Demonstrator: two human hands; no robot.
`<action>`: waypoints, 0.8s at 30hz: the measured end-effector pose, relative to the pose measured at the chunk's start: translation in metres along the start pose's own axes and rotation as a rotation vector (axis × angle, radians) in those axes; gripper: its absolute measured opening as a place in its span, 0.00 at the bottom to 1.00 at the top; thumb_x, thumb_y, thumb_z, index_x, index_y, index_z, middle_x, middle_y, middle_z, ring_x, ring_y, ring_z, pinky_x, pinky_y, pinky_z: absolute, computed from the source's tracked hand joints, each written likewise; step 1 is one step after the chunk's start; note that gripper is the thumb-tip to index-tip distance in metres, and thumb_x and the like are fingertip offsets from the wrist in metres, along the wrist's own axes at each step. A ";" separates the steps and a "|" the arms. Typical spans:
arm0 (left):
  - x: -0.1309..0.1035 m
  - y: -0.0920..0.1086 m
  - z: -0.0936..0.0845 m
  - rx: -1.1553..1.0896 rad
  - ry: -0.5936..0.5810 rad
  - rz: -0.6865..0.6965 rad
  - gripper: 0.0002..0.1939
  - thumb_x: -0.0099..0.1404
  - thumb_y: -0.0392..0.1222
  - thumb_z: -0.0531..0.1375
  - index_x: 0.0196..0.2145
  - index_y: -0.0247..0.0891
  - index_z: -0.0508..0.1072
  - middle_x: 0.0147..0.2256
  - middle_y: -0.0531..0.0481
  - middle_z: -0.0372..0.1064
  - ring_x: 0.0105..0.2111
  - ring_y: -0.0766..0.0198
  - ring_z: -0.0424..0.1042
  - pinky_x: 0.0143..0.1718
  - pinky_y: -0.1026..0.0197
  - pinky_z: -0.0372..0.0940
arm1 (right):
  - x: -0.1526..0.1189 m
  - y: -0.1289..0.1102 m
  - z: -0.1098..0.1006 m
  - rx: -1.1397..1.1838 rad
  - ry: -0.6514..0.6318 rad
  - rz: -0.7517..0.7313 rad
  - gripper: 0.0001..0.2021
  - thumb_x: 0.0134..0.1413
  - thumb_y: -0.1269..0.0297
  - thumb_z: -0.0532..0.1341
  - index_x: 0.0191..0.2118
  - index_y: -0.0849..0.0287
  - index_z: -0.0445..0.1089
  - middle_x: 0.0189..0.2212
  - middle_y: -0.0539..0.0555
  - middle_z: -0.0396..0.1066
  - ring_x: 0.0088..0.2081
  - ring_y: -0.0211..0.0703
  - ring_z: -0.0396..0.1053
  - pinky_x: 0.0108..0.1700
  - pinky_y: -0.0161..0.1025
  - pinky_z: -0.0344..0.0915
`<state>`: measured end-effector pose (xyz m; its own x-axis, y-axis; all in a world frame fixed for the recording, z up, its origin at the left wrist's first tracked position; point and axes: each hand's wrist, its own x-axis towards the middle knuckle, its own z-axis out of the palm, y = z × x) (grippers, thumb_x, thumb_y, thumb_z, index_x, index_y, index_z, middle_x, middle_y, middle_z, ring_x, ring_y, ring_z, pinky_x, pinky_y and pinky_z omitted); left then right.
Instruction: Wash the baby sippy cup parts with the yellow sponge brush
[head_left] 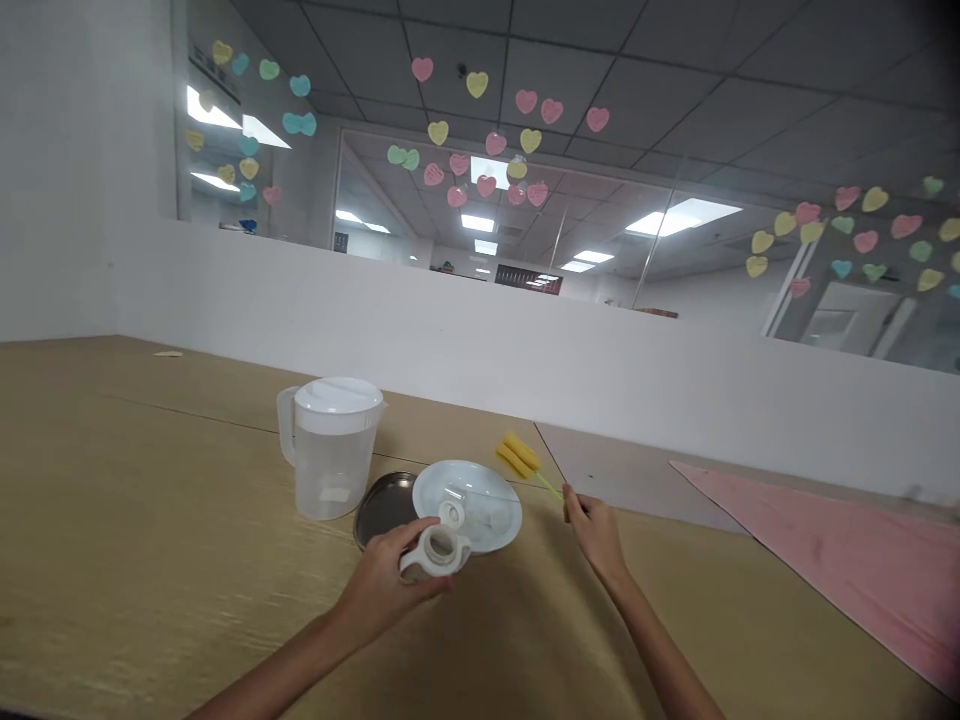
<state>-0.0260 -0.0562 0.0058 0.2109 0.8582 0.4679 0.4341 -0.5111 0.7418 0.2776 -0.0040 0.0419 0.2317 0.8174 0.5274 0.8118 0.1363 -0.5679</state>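
My left hand is closed around a bottle with a white neck, its round opening turned up toward me. Most of the bottle's body is hidden behind its neck and my fingers. My right hand grips the thin green handle of a sponge brush, whose yellow foam head points up and left. Just beyond my left hand is a pale bowl holding a small white cap and some clear pieces I cannot make out. The brush head is apart from the bottle, beyond the bowl's right side.
A lidded clear pitcher stands left of the bowl. Between them lies a dark metal tray, partly covered by the bowl. A pink cloth lies at the right. A low white wall with glass above bounds the table's back.
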 end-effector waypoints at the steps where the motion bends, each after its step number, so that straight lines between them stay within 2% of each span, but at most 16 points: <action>1: -0.002 0.002 0.005 -0.043 -0.042 -0.015 0.28 0.48 0.48 0.67 0.47 0.41 0.70 0.43 0.49 0.73 0.41 0.57 0.72 0.43 0.61 0.67 | -0.003 0.001 0.008 0.040 -0.012 0.025 0.27 0.53 0.44 0.44 0.13 0.58 0.56 0.12 0.49 0.58 0.19 0.39 0.59 0.24 0.34 0.50; 4: -0.004 0.003 0.020 -0.106 -0.111 -0.040 0.29 0.46 0.50 0.67 0.47 0.41 0.69 0.42 0.49 0.73 0.41 0.56 0.72 0.43 0.61 0.66 | -0.007 -0.006 0.029 0.129 0.001 0.102 0.26 0.51 0.46 0.45 0.12 0.57 0.56 0.11 0.48 0.55 0.18 0.39 0.58 0.23 0.34 0.50; 6: -0.003 0.002 0.026 -0.124 -0.103 -0.033 0.29 0.47 0.50 0.66 0.47 0.41 0.69 0.43 0.48 0.72 0.43 0.55 0.71 0.45 0.59 0.66 | -0.006 -0.013 0.039 0.174 0.026 0.132 0.25 0.50 0.46 0.45 0.12 0.57 0.57 0.10 0.47 0.55 0.18 0.39 0.58 0.24 0.34 0.51; 10: 0.001 0.000 0.034 -0.072 -0.048 0.066 0.27 0.48 0.51 0.66 0.45 0.40 0.71 0.45 0.43 0.69 0.45 0.52 0.69 0.47 0.54 0.65 | -0.001 -0.021 0.055 0.193 0.103 0.186 0.25 0.50 0.46 0.45 0.12 0.57 0.58 0.11 0.49 0.58 0.18 0.41 0.59 0.25 0.34 0.52; 13: 0.002 -0.001 0.034 0.007 -0.081 0.121 0.25 0.51 0.53 0.63 0.45 0.39 0.71 0.44 0.41 0.67 0.45 0.51 0.68 0.47 0.53 0.65 | -0.002 -0.017 0.064 0.183 0.197 0.255 0.25 0.51 0.46 0.44 0.13 0.57 0.59 0.12 0.50 0.61 0.19 0.42 0.61 0.25 0.34 0.53; 16: 0.009 0.000 0.024 0.057 -0.093 0.195 0.33 0.50 0.57 0.63 0.50 0.37 0.67 0.46 0.39 0.64 0.46 0.50 0.66 0.47 0.52 0.64 | -0.007 -0.006 0.069 0.170 0.247 0.297 0.26 0.52 0.46 0.44 0.14 0.57 0.59 0.12 0.50 0.60 0.18 0.41 0.60 0.23 0.34 0.51; 18: 0.022 0.000 0.014 0.051 -0.074 0.237 0.30 0.56 0.56 0.59 0.52 0.38 0.65 0.47 0.40 0.64 0.47 0.53 0.66 0.47 0.54 0.63 | -0.010 0.000 0.070 0.158 0.249 0.316 0.26 0.52 0.46 0.44 0.14 0.57 0.59 0.11 0.49 0.60 0.18 0.41 0.59 0.22 0.34 0.50; 20: 0.043 0.000 0.005 0.053 -0.071 0.241 0.20 0.64 0.52 0.51 0.50 0.40 0.66 0.46 0.44 0.66 0.45 0.58 0.66 0.47 0.57 0.63 | -0.013 0.003 0.069 0.144 0.257 0.327 0.26 0.53 0.46 0.43 0.14 0.57 0.59 0.11 0.49 0.59 0.18 0.40 0.59 0.22 0.34 0.50; 22: 0.069 -0.003 0.003 0.131 -0.143 0.256 0.17 0.66 0.48 0.48 0.45 0.39 0.69 0.42 0.46 0.69 0.44 0.58 0.67 0.47 0.56 0.62 | -0.015 0.003 0.067 0.128 0.269 0.329 0.26 0.53 0.46 0.43 0.15 0.57 0.59 0.12 0.49 0.59 0.19 0.40 0.60 0.23 0.33 0.50; 24: 0.092 -0.006 0.009 0.231 -0.255 0.296 0.16 0.66 0.45 0.48 0.40 0.38 0.72 0.40 0.45 0.71 0.43 0.58 0.68 0.47 0.56 0.61 | -0.017 0.002 0.066 0.110 0.273 0.331 0.26 0.53 0.46 0.43 0.15 0.58 0.59 0.12 0.49 0.59 0.19 0.40 0.60 0.23 0.33 0.49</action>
<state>-0.0010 0.0264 0.0401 0.5519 0.6752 0.4893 0.5001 -0.7376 0.4537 0.2399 0.0190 -0.0103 0.6147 0.6513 0.4450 0.6116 -0.0373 -0.7903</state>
